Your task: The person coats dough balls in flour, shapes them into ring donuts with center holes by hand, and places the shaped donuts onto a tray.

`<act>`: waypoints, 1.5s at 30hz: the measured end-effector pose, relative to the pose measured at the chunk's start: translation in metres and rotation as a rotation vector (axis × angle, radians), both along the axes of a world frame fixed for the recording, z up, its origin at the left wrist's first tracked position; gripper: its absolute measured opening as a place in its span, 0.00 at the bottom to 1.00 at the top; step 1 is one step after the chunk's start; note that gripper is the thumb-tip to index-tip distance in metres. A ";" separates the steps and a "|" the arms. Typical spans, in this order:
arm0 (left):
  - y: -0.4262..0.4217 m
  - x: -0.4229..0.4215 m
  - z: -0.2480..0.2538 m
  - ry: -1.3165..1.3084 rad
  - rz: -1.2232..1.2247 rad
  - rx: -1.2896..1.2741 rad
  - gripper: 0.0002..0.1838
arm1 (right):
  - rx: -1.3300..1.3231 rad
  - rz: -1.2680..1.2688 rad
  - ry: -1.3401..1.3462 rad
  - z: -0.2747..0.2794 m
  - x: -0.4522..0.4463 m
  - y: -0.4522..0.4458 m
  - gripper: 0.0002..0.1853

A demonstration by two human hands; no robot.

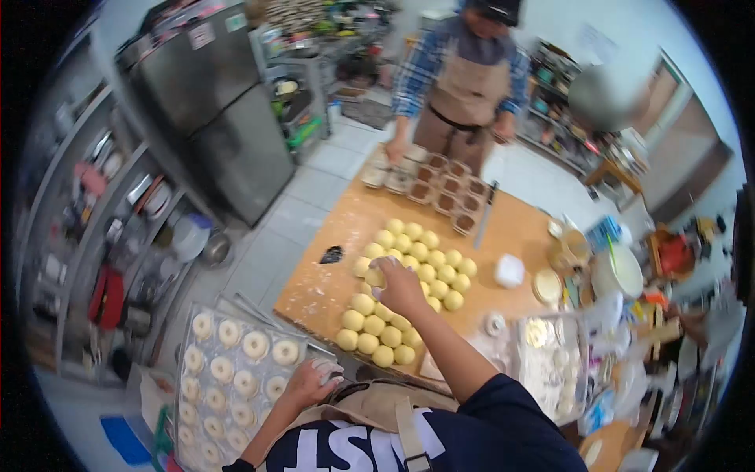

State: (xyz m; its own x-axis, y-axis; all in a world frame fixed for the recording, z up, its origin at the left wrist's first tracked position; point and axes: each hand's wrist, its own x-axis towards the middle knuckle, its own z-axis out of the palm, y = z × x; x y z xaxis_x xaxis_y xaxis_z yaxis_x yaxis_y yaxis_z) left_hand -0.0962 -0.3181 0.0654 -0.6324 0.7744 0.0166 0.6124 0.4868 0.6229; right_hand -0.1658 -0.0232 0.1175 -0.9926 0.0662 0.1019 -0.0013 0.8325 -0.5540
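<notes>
My right hand (399, 285) reaches over the wooden table, its fingers closed on a pale yellow dough ball (375, 277). Rows of similar dough balls (391, 337) lie beneath and around it, partly hidden by my hand and forearm. Low at the left, my left hand (313, 381) is beside the rim of a metal tray (308, 346). Its floury fingers are loosely bent and a little apart, with nothing visible in them. Ring-shaped pieces of dough (255, 344) lie in rows on that tray.
Across the wooden table (314, 287), a person (476, 79) in an apron reaches toward brown-filled containers (448, 185). A knife (486, 214) lies beside these. At right are a white lidded tub (510, 271), a floury tray (550, 385) and a bucket (617, 271). A fridge (208, 110) stands left.
</notes>
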 end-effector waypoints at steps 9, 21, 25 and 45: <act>0.109 -0.003 0.030 0.064 -0.265 -0.014 0.12 | -0.114 -0.827 -0.103 -0.021 0.270 0.163 0.28; 0.228 0.064 0.033 -0.022 -0.547 0.032 0.12 | -0.044 -0.810 -0.506 -0.075 0.444 0.211 0.31; 0.235 0.085 0.034 -0.067 -0.531 0.023 0.12 | 0.027 -0.690 -0.637 -0.116 0.470 0.193 0.32; 0.232 0.127 0.036 0.033 -0.362 0.012 0.13 | 0.062 -0.283 -0.502 -0.091 0.413 0.229 0.30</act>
